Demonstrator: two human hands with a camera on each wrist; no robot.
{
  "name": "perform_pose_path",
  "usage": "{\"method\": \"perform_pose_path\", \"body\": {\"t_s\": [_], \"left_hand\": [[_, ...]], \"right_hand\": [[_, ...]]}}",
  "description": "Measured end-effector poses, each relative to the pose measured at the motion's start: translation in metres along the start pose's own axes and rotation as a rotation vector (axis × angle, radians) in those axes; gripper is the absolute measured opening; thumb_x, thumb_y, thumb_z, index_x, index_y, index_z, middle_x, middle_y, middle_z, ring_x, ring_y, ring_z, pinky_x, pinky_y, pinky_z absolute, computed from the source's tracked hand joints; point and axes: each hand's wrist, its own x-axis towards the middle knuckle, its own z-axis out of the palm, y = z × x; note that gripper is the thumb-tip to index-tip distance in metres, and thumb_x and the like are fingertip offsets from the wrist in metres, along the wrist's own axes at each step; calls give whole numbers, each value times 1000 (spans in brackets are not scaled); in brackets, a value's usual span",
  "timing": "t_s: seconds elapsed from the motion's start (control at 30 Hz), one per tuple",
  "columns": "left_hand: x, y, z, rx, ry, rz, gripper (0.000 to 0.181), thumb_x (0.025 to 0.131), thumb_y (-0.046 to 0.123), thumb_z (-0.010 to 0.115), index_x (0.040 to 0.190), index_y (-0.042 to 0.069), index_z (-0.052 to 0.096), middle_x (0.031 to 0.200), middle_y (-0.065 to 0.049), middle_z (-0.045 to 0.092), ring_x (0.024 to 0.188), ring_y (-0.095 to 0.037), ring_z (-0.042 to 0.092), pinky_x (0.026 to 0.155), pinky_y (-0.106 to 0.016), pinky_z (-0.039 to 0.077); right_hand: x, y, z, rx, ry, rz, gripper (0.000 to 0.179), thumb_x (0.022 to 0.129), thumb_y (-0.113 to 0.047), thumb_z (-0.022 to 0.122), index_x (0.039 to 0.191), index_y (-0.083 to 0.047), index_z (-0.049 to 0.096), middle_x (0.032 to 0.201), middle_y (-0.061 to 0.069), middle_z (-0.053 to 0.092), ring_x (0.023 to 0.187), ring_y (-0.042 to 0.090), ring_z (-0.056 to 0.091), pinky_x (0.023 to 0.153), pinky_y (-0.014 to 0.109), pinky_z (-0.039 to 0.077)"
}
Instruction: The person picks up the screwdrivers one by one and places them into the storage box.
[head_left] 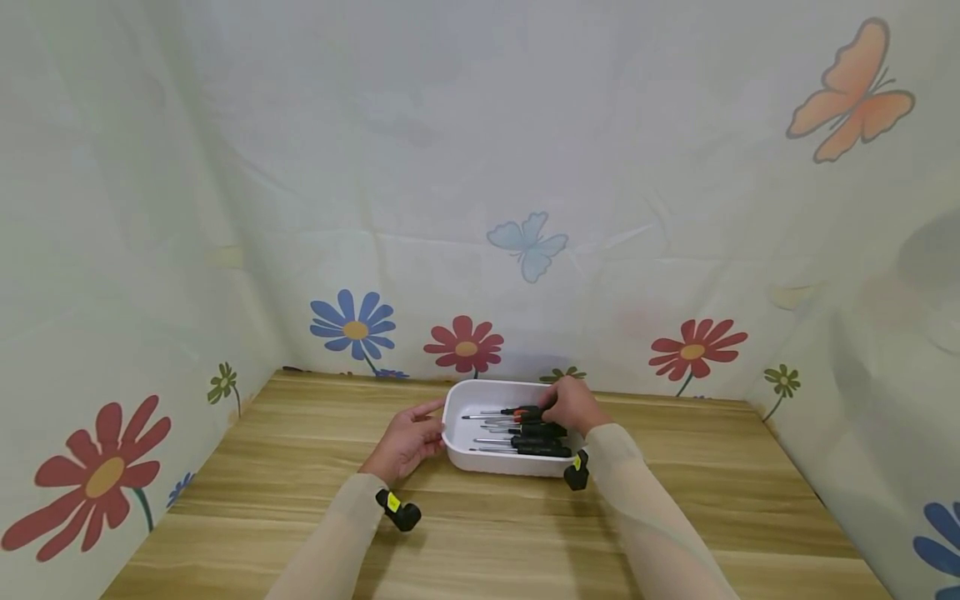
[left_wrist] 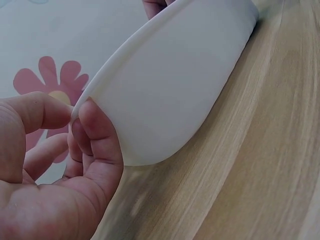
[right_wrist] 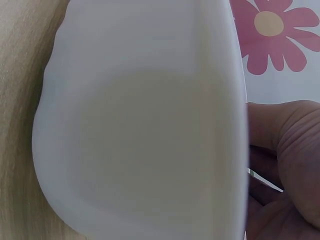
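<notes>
A white plastic bin (head_left: 487, 461) stands on the wooden table with several screwdrivers (head_left: 536, 430) lying in it. Their black handles point right and their metal shafts left; one handle has an orange-red part. At the bin's left end, my left hand (head_left: 407, 443) pinches the rim between thumb and fingers, also visible in the left wrist view. My right hand (head_left: 573, 406) reaches over the right end into the bin, its fingertips at the handles of the rear screwdrivers. In the right wrist view the bin wall (right_wrist: 140, 150) hides those fingertips, so their grip cannot be made out.
The wood-grain table (head_left: 300, 492) extends around the bin on both sides and in front. Behind and beside it hangs a pale cloth (head_left: 420, 167) printed with flowers and butterflies. A black device with a yellow label (head_left: 397, 508) is strapped at each wrist.
</notes>
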Motion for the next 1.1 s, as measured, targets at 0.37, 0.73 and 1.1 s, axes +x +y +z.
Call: {"method": "perform_pose_path", "body": {"t_s": [0.37,0.73,1.1], "left_hand": [[4,4,2,67,6,-26,55,98,-1,60,150,15,54,123,-27,61,75,-20,61,72,-31,58],[3,6,-1,154,-13,-12,56,97,0,61,150,13,52,120,-25,61,78,-22,64,78,-35,60],[3,28,-16,402,-82,6,63,93,7,66,153,14,46,101,-15,60,80,-26,62,81,-39,61]], "right_hand": [[-3,2,-4,-10,19,13,17,78,-2,81,94,-5,82,92,6,78,84,17,66,84,40,57],[-12,3,-18,-10,99,-23,27,86,-21,82,105,-3,80,104,9,76,93,22,66,88,43,57],[-28,10,-39,19,198,-128,24,90,-13,73,110,-1,78,112,17,76,101,34,70,89,49,58]]}}
